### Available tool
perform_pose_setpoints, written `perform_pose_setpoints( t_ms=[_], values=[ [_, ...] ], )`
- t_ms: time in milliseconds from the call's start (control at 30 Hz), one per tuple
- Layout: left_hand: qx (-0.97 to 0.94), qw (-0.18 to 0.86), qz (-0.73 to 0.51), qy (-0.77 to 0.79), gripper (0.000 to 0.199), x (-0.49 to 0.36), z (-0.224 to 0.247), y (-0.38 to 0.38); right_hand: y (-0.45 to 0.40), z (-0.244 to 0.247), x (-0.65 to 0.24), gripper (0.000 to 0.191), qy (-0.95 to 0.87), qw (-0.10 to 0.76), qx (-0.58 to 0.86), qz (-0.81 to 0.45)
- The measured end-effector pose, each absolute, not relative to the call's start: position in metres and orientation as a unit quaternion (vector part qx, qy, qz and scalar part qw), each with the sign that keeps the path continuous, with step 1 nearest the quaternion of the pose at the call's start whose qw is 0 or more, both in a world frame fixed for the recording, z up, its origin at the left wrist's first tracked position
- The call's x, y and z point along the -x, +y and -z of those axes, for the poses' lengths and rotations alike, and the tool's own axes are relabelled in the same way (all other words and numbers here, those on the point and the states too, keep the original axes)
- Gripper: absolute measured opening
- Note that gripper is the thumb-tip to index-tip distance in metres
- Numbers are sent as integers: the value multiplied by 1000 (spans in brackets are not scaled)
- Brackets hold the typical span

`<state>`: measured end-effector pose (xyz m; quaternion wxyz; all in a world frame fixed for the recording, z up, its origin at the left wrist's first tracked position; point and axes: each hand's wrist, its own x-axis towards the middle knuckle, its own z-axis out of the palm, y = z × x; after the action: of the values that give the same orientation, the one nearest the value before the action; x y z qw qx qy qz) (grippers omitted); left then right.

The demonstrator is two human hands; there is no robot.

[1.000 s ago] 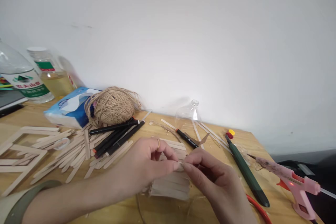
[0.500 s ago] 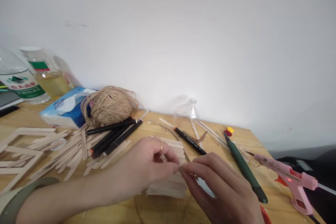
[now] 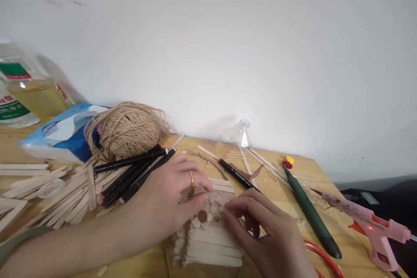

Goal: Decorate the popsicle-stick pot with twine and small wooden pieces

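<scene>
A panel of pale wooden craft sticks (image 3: 215, 245) lies in front of me, with a twisted twine braid (image 3: 189, 236) along its left side. On the panel is a flower of small wooden discs (image 3: 202, 216) around a brown centre. My left hand (image 3: 182, 191), wearing a ring, rests over the panel's upper left, thumb and forefinger slightly apart with nothing visible between them. At the flower's right side, my right hand (image 3: 260, 226) has its thumb and forefinger pinched together. A tiny pale bit shows at their tips, too small to make out.
A ball of twine (image 3: 130, 128), a tissue pack (image 3: 61, 134), black markers (image 3: 137, 173) and loose craft sticks (image 3: 71, 200) lie left. Rightward are a green cutter (image 3: 311, 213), a pink glue gun (image 3: 361, 221) and red handles (image 3: 322, 256). A cut bottle top (image 3: 239, 137) stands behind.
My hands have moved apart from where their fingertips met, uncovering the disc flower and the twine braid. The view has shifted right, and more of the red handles shows.
</scene>
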<state>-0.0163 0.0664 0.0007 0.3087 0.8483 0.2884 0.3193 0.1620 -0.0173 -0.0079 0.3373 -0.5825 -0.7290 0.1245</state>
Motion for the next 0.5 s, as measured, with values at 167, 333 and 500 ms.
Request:
perform_pose_setpoints(
  t_ms=[167,333,500],
  values=[
    [-862,270,-352,244,12,21,9,66,-15,9,-158,13,-737,301,598,-87],
    [-888,261,-317,208,14,28,12,66,-14,7,-157,16,-740,292,600,-88],
    [-897,251,-294,214,18,30,13,64,-13,6,-157,16,-736,302,596,-109]
  ],
)
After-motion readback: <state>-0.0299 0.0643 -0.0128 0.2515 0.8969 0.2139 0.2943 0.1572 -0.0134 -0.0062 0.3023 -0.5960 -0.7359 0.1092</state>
